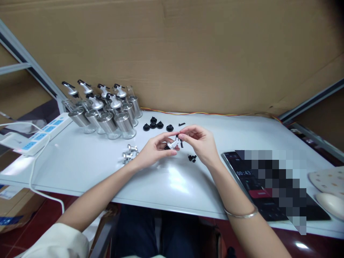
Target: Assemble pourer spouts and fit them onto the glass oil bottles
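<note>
Above the middle of the table, my left hand (153,152) grips a silver pour spout (173,144) by its rounded base. My right hand (200,141) pinches the black piece at the spout's upper end, and a narrow black lever (182,144) hangs beside those fingertips. Several small black caps (192,158) lie just below my right hand. Left of my left hand are loose silver spout parts (130,154). Farther back sit several black ribbed stoppers (153,124) and one thin black lever piece (182,124).
Several glass bottles with steel sleeves (107,123) crowd the back left, some topped with spouts. A white power strip (45,132) with a cable lies at the left edge. On the right rests a large tablet (258,186) showing a timer, partly pixelated. Cardboard (188,57) walls the back.
</note>
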`<state>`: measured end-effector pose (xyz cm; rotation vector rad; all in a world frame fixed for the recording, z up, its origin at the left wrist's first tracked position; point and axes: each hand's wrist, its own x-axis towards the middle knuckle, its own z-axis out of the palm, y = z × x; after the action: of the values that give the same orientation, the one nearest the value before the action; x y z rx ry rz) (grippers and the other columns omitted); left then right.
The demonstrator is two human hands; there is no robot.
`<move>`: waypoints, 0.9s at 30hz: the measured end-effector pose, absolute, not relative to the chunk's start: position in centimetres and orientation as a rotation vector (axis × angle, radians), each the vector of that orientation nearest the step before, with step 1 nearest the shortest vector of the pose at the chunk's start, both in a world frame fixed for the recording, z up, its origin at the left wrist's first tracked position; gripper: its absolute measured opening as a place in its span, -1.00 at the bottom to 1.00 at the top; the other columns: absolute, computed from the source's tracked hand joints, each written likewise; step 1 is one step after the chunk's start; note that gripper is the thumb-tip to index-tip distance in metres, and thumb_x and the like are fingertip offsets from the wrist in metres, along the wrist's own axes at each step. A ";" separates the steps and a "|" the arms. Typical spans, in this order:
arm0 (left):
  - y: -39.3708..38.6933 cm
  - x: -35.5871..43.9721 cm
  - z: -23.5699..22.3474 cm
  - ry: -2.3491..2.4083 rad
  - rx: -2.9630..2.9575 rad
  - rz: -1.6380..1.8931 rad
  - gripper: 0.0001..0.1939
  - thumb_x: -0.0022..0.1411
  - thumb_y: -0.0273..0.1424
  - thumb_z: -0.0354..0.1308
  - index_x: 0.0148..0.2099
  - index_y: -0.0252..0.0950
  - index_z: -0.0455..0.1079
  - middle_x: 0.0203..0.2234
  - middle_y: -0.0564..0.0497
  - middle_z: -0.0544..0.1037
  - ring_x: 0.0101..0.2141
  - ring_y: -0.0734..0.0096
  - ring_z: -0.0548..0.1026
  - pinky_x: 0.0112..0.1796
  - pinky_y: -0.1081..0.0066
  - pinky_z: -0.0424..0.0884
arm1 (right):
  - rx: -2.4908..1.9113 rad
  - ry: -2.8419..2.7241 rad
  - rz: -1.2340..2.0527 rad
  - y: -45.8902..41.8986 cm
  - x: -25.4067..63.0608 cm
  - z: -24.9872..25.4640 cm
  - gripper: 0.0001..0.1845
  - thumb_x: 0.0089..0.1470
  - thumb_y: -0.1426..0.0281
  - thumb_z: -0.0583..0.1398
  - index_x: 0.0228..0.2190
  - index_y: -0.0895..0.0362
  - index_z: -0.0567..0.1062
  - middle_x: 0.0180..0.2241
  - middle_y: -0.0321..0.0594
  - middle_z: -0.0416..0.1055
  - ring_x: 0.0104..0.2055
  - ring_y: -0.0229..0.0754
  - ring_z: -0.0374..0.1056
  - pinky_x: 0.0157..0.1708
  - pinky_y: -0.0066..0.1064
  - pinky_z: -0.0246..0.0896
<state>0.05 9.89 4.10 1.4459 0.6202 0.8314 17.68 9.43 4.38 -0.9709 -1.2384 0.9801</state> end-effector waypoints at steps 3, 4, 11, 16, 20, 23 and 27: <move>9.9 0.0 4.1 0.604 1.440 0.836 -0.45 0.05 -0.46 0.29 0.12 -0.21 0.31 -0.29 -0.01 0.51 -0.19 0.32 0.54 -0.16 0.37 0.43 | -0.980 -1.238 0.979 9.5 17.7 4.3 -0.80 -0.25 0.33 0.38 -0.51 0.12 0.52 -0.54 -0.32 0.45 -0.50 -0.32 0.32 -0.46 -0.44 0.26; 9.9 0.0 4.1 0.599 1.443 0.840 -0.45 0.05 -0.46 0.30 0.11 -0.21 0.32 -0.30 -0.01 0.51 -0.19 0.32 0.54 -0.16 0.38 0.43 | -0.983 -1.239 0.978 9.5 17.7 4.3 -0.79 -0.25 0.31 0.39 -0.51 0.12 0.52 -0.54 -0.32 0.45 -0.50 -0.31 0.32 -0.46 -0.43 0.27; 9.6 0.1 4.4 0.666 1.519 0.852 -0.41 0.03 -0.51 0.29 0.13 -0.19 0.31 -0.23 -0.01 0.49 -0.18 0.37 0.52 -0.14 0.41 0.39 | -1.004 -1.246 0.973 9.4 17.6 4.5 -0.76 -0.24 0.28 0.38 -0.50 0.11 0.50 -0.55 -0.31 0.44 -0.50 -0.30 0.33 -0.47 -0.41 0.30; 9.5 0.2 4.2 0.676 1.564 0.831 -0.36 0.03 -0.48 0.30 0.18 -0.18 0.28 -0.27 0.00 0.50 -0.21 0.38 0.49 -0.12 0.37 0.36 | -0.977 -1.263 0.988 9.3 17.5 4.5 -0.75 -0.23 0.33 0.38 -0.43 0.10 0.50 -0.51 -0.32 0.45 -0.46 -0.29 0.35 -0.44 -0.42 0.32; 9.5 0.2 4.1 0.697 1.567 0.861 -0.39 0.04 -0.47 0.30 0.16 -0.20 0.30 -0.25 -0.01 0.50 -0.23 0.40 0.47 -0.13 0.38 0.36 | -0.958 -1.246 1.019 9.4 17.5 4.5 -0.75 -0.22 0.35 0.38 -0.41 0.10 0.49 -0.51 -0.33 0.45 -0.45 -0.29 0.37 -0.41 -0.42 0.33; 9.4 0.1 4.2 0.679 1.542 0.855 -0.38 0.03 -0.48 0.30 0.16 -0.21 0.29 -0.26 -0.01 0.50 -0.21 0.39 0.49 -0.13 0.40 0.36 | -0.962 -1.243 1.046 9.4 17.6 4.4 -0.73 -0.22 0.35 0.38 -0.40 0.10 0.49 -0.50 -0.32 0.46 -0.44 -0.28 0.38 -0.41 -0.41 0.33; 9.6 0.1 4.2 0.626 1.474 0.842 -0.42 0.06 -0.48 0.28 0.15 -0.20 0.31 -0.25 -0.02 0.51 -0.17 0.35 0.51 -0.11 0.37 0.38 | -0.951 -1.253 1.058 9.4 17.7 4.5 -0.74 -0.22 0.35 0.38 -0.40 0.11 0.49 -0.51 -0.34 0.45 -0.45 -0.30 0.36 -0.41 -0.43 0.33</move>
<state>0.15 9.56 4.15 1.4743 0.6261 0.8424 17.67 9.36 4.51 -0.9512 -1.2530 1.0578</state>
